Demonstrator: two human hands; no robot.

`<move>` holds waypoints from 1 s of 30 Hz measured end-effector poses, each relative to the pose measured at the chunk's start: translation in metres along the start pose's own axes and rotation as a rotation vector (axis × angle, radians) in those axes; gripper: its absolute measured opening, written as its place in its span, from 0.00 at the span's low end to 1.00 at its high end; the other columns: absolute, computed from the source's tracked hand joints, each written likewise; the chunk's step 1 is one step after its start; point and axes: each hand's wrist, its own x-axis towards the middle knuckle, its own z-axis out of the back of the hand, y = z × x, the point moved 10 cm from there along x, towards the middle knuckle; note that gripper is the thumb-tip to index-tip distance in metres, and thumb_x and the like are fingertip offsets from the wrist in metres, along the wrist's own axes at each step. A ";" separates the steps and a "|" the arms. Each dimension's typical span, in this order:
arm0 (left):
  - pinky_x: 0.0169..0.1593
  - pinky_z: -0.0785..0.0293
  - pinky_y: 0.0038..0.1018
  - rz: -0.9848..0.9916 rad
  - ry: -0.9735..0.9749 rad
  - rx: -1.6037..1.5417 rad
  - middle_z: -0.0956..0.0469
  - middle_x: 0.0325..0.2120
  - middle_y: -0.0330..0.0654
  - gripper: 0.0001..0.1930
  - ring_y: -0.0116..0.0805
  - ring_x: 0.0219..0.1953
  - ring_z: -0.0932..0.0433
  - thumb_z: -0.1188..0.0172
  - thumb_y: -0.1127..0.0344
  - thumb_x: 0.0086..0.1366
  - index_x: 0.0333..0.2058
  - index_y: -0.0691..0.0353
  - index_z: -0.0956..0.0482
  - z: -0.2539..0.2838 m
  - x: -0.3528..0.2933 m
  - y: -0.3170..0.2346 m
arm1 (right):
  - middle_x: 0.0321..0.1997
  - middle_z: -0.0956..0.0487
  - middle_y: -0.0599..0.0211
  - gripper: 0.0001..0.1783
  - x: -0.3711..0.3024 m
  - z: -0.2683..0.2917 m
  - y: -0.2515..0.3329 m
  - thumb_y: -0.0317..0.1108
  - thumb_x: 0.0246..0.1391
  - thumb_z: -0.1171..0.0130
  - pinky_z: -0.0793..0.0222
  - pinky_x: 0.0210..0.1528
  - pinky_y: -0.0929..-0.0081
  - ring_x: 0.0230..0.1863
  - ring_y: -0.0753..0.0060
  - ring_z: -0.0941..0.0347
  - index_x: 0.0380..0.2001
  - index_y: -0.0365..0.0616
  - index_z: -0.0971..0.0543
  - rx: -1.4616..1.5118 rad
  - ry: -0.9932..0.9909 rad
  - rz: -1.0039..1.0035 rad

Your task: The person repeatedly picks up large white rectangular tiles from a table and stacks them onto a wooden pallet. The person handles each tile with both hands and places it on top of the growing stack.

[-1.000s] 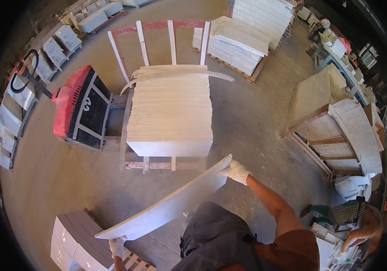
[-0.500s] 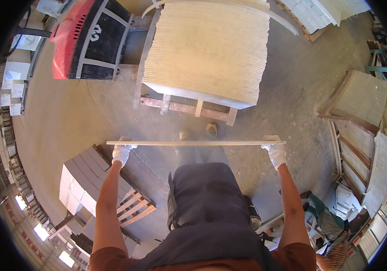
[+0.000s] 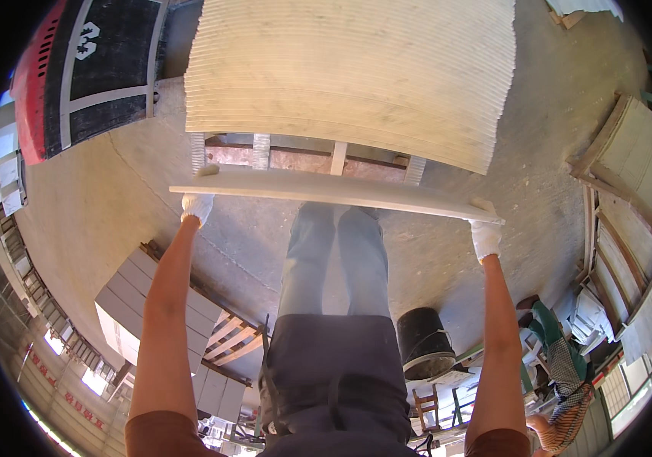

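A long pale board (image 3: 326, 188) spans the space before my legs, gripped at its two ends. My left hand (image 3: 199, 204), in a white knit glove, is closed round its left end. The right end sits in my right hand (image 3: 485, 234), gloved the same way. The board slopes slightly down to the right, and its broad face shows along with the near edge. Just beyond it, a tall stack of thin pale sheets (image 3: 341, 72) with ridged, uneven sides rests on wooden supports (image 3: 303, 158).
A red and black machine (image 3: 105, 68) stands at the far left. Stacked pale blocks (image 3: 154, 293) on a slatted pallet lie left of me. A black bucket (image 3: 423, 343) is near my right leg. Boards and crates (image 3: 623, 221) line the right side; another person (image 3: 562, 365) is at lower right.
The sheet stack now looms nearer, and the machine has shifted left in view. The board has tipped to show its broad face, its left end higher. Both hands still grip it.
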 end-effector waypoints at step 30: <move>0.62 0.25 0.54 0.471 0.554 -1.456 0.23 0.56 0.46 0.22 0.45 0.60 0.25 0.41 0.66 0.71 0.61 0.62 0.30 -0.068 -0.122 -0.071 | 0.56 0.20 0.59 0.16 -0.088 -0.092 -0.060 0.33 0.68 0.43 0.22 0.57 0.64 0.55 0.61 0.22 0.53 0.37 0.24 1.320 -0.167 -0.803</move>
